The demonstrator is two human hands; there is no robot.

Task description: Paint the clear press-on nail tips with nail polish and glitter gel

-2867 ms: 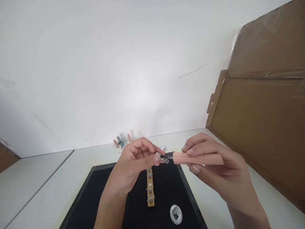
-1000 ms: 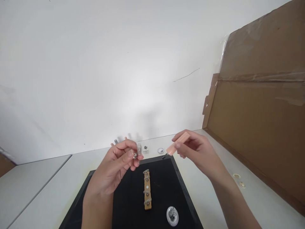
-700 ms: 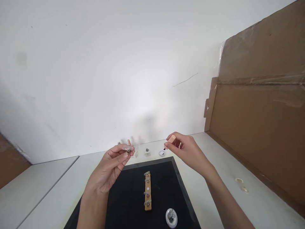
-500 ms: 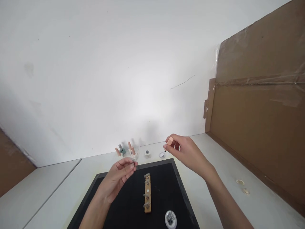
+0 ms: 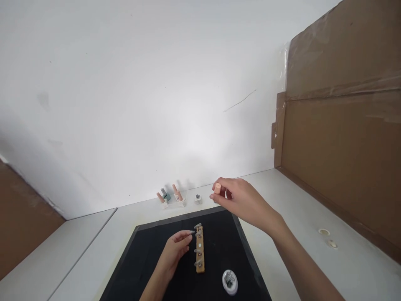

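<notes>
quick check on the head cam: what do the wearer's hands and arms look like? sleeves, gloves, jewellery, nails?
Both are bare. The left hand and right hand wear no gloves, and the forearms show no sleeves as far as the frame edge. No watch, bracelet or ring is visible. The fingers are slender; nails are too small in this view to tell length or polish. No markings show on either arm.

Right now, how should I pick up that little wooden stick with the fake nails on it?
Probably pinch the wooden strip by its long bare edges near the lower end, coming from above. It lies flat on the black mat, and its top carries nail tips.
</notes>
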